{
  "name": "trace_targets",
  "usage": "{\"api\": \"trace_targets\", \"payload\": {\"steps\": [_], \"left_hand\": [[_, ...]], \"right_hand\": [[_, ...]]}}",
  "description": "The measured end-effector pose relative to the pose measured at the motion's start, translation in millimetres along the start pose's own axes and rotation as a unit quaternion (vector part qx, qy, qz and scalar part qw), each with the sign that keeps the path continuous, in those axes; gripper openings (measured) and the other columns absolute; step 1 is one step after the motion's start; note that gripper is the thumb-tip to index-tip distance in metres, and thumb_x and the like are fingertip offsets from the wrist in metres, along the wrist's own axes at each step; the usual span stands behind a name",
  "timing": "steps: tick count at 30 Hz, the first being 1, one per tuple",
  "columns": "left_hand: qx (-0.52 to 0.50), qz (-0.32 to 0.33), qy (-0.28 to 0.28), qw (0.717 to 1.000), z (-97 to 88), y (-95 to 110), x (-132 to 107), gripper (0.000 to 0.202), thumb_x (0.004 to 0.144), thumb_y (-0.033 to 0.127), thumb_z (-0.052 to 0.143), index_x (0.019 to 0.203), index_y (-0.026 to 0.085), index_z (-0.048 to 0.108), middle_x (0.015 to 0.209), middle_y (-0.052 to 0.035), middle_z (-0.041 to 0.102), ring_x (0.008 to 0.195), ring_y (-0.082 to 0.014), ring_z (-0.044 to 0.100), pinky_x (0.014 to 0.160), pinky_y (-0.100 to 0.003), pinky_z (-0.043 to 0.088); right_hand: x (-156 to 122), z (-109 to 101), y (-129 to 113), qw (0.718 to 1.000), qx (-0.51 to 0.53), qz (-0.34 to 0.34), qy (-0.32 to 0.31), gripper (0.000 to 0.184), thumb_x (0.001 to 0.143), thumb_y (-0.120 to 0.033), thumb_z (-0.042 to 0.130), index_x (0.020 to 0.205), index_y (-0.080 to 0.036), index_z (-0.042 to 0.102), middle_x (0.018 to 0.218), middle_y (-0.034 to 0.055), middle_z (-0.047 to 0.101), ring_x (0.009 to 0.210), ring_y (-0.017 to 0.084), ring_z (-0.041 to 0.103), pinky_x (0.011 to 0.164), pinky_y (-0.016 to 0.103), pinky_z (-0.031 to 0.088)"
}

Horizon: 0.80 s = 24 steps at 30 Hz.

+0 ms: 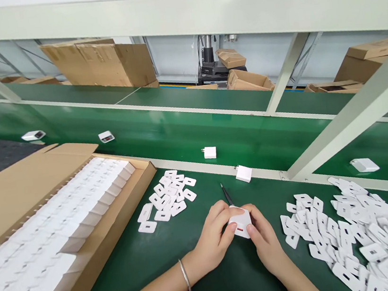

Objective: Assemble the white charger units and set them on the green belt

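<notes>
Both hands grip one white charger (pixel 244 220) with a red port slot in its near face. My left hand (pixel 214 232) closes on its left side, fingers over the top and thumb on the face. My right hand (pixel 266 237) holds the right side, thumb near the lower corner. Just beyond the fingers, dark pointed tweezers (pixel 226 194) stick out; whether they lie on the table or touch a hand is hidden. To the left lies a small pile of white slotted covers (pixel 166 194). A larger heap of similar covers (pixel 373 231) spreads out on the right.
An open cardboard box (pixel 130 206) with rows of white parts stands at left. Beyond the table rim, a green belt (pixel 164 140) carries several white chargers; one charger (pixel 244 173) sits on the rim. A slanted metal post (pixel 347 111) rises at right. Cardboard boxes (pixel 104 64) stand behind.
</notes>
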<state>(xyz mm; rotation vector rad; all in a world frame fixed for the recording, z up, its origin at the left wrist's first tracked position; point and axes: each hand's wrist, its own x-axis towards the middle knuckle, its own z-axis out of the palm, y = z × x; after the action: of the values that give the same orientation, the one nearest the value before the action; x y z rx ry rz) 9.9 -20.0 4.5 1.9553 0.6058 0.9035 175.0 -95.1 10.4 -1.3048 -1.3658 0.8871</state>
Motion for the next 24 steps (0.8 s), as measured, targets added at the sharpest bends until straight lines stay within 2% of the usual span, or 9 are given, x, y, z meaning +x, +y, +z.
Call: {"api": "trace_targets", "payload": {"steps": [7, 13, 17, 21, 24], "left_hand": [[-0.014, 0.006, -0.002, 1.000, 1.1, 1.1, -1.0, 0.045, 0.111, 0.048, 0.035, 0.126, 0.023, 0.069, 0.098, -0.0065, 0.055, 0.094, -0.0221, 0.054, 0.086, -0.037, 0.045], [-0.055, -0.017, -0.037, 0.998, -1.8, 4.0, 1.3, 0.049, 0.113, 0.044, 0.025, 0.132, 0.023, 0.065, 0.107, -0.0075, 0.067, 0.096, -0.0219, 0.055, 0.090, -0.037, 0.046], [-0.057, -0.028, -0.047, 0.997, -1.0, 5.5, 1.7, 0.048, 0.113, 0.045, 0.027, 0.133, 0.023, 0.065, 0.109, -0.0078, 0.069, 0.097, -0.0224, 0.056, 0.090, -0.037, 0.046], [-0.053, -0.041, -0.049, 0.997, 0.0, 4.6, 1.6, 0.047, 0.112, 0.044, 0.029, 0.132, 0.023, 0.066, 0.112, -0.0086, 0.069, 0.101, -0.0231, 0.058, 0.091, -0.037, 0.047], [-0.065, -0.054, -0.041, 0.996, -0.9, 3.7, 2.5, 0.045, 0.112, 0.042, 0.030, 0.130, 0.024, 0.067, 0.113, -0.0080, 0.069, 0.104, -0.0230, 0.059, 0.093, -0.037, 0.048]], "right_hand": [[1.7, -1.5, -0.8, 0.998, -0.050, -0.018, 0.032, 0.028, 0.103, -0.049, 0.052, 0.095, -0.024, 0.060, 0.084, 0.0006, 0.056, 0.074, 0.018, 0.052, 0.067, 0.031, 0.041], [2.2, -2.9, 3.9, 0.998, -0.035, 0.036, 0.040, 0.036, 0.102, -0.053, 0.051, 0.085, -0.022, 0.059, 0.076, -0.0005, 0.056, 0.069, 0.017, 0.050, 0.063, 0.030, 0.040], [2.9, -4.3, 1.2, 0.998, -0.031, 0.042, 0.034, 0.040, 0.103, -0.057, 0.049, 0.087, -0.022, 0.061, 0.078, 0.0001, 0.058, 0.070, 0.017, 0.052, 0.065, 0.030, 0.040], [3.6, -4.9, -2.6, 0.999, -0.021, 0.027, 0.015, 0.045, 0.107, -0.057, 0.038, 0.092, -0.023, 0.063, 0.083, 0.0011, 0.059, 0.074, 0.019, 0.055, 0.068, 0.031, 0.042], [3.9, -4.7, -1.6, 0.999, -0.027, 0.016, -0.005, 0.040, 0.107, -0.056, 0.039, 0.099, -0.024, 0.063, 0.088, 0.0015, 0.060, 0.077, 0.019, 0.056, 0.071, 0.032, 0.043]]}}
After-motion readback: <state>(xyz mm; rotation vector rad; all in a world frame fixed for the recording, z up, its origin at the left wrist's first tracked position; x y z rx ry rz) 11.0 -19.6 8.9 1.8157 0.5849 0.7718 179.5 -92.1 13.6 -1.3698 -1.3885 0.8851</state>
